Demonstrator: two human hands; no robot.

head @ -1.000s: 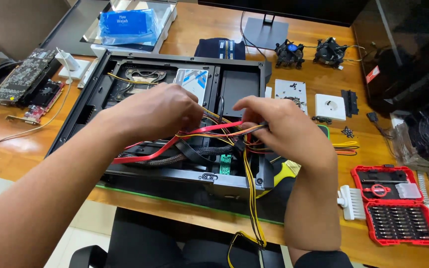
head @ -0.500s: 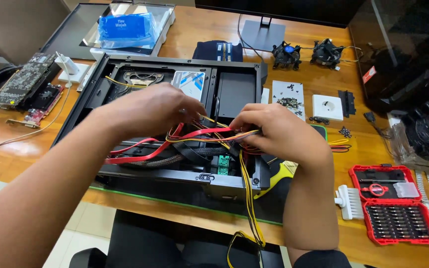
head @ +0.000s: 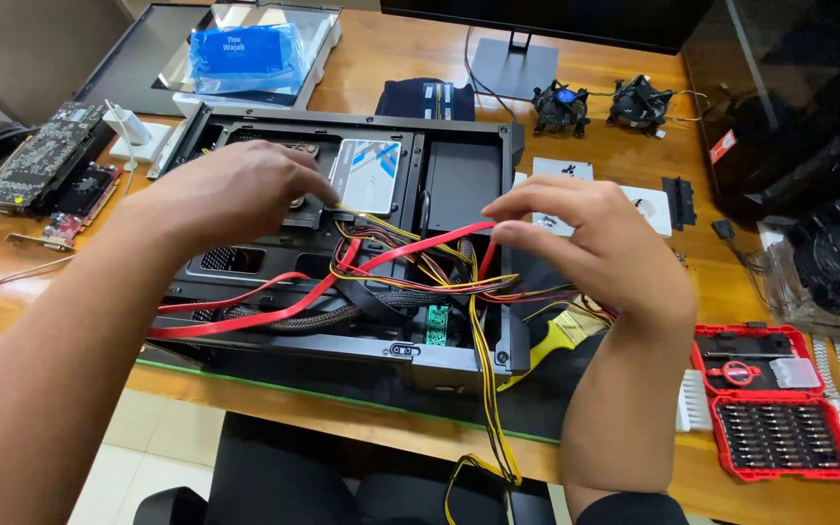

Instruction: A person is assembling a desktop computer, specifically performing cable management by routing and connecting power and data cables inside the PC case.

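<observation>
1. Right hand point(head: 600, 248): its fingers point(head: 527, 231) pinch a red cable point(head: 410, 248) over the open case point(head: 342, 253).
2. Left hand point(head: 235, 190): fingers curled together, tips touching the white drive point(head: 367, 175) lying flat in the case.
3. The held cable's long axis runs from the right hand down-left across the case; two red cables show.
4. One drive, its long axis pointing away from the person.
5. Two coolers point(head: 561, 105) and one red bit set point(head: 775, 403) lie on the worktop point(head: 614, 165).
</observation>
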